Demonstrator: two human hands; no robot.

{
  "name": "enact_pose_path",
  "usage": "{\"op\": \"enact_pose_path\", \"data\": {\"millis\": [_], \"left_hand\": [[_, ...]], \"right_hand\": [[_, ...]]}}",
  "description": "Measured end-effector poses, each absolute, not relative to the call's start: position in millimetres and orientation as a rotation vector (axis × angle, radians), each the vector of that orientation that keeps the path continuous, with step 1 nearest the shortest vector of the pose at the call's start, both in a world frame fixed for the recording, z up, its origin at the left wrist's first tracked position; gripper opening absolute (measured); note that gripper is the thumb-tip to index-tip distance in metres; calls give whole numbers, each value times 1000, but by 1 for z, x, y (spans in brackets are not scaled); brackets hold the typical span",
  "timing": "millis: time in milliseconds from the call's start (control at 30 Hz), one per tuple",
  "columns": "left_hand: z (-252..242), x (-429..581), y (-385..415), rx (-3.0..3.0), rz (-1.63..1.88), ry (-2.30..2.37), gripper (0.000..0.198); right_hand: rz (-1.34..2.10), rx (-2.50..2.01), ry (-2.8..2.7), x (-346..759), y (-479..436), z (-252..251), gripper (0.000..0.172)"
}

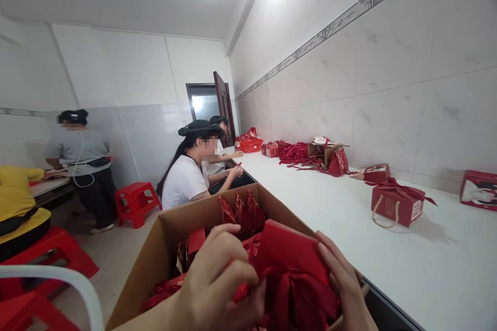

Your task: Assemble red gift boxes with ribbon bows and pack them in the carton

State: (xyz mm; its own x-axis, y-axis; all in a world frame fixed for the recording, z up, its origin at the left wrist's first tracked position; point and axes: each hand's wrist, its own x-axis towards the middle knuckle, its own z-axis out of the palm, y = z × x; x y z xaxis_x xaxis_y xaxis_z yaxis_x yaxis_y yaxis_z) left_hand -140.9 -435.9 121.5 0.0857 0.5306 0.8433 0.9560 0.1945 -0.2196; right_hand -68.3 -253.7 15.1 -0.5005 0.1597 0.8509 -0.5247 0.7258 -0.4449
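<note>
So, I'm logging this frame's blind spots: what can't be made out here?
Head view:
- The red gift box: lower part covered by the left hand and right hand, and cut by the bottom edge.
- The carton: its bottom is hidden under that box and the ribbons.
- The box at right edge: cut off by the frame.
- Labels on the far boxes: too small to read.

The single head-worn camera sits close above the left hand [217, 284] and right hand [344, 282] gripping a red box [291, 253] at the bottom edge, facing forward over a cardboard carton [171, 240] and along the white counter [388, 264] on the right toward the far door [223, 106].
</note>
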Motion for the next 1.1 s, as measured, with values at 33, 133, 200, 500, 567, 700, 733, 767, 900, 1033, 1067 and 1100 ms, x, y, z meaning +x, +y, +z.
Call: {"op": "enact_pose_path", "data": {"millis": [33, 133, 200, 500, 567, 700, 733, 767, 900, 1033, 1067, 1100], "left_hand": [[123, -142, -435, -1393, -594, -1647, 19], [129, -146, -433, -1289, -553, -1916, 17], [133, -148, -434, -1275, -520, -2033, 16], [141, -157, -430, -1350, -1050, -2257, 11], [138, -159, -424, -1441, -1353, -2285, 23], [131, -160, -410, -1521, -1569, -2425, 50], [129, -161, -407, -1507, -1557, -2433, 56], [127, -162, -405, -1491, -1538, -2428, 61], [122, -165, -403, -1532, -1572, -2474, 74], [120, -169, -406, -1619, -1658, -2505, 79], [119, -171, -408, -1627, -1663, -2505, 79], [118, -173, -410, -1636, -1662, -2510, 80]], "right_hand": [[849, 290, -1921, -70, -254, 18, 75], [775, 304, -1919, -74, -253, 27, 77], [730, 315, -1922, -76, -252, 33, 77], [763, 271, -1883, -81, -249, 40, 72], [791, 248, -1861, -81, -248, 41, 73], [834, 241, -1860, -78, -246, 44, 75], [843, 238, -1856, -77, -246, 44, 75], [851, 234, -1852, -76, -245, 45, 76], [881, 225, -1840, -74, -246, 45, 81], [936, 198, -1837, -75, -247, 42, 85], [956, 192, -1834, -75, -246, 41, 85], [972, 192, -1835, -75, -246, 39, 85]]}}
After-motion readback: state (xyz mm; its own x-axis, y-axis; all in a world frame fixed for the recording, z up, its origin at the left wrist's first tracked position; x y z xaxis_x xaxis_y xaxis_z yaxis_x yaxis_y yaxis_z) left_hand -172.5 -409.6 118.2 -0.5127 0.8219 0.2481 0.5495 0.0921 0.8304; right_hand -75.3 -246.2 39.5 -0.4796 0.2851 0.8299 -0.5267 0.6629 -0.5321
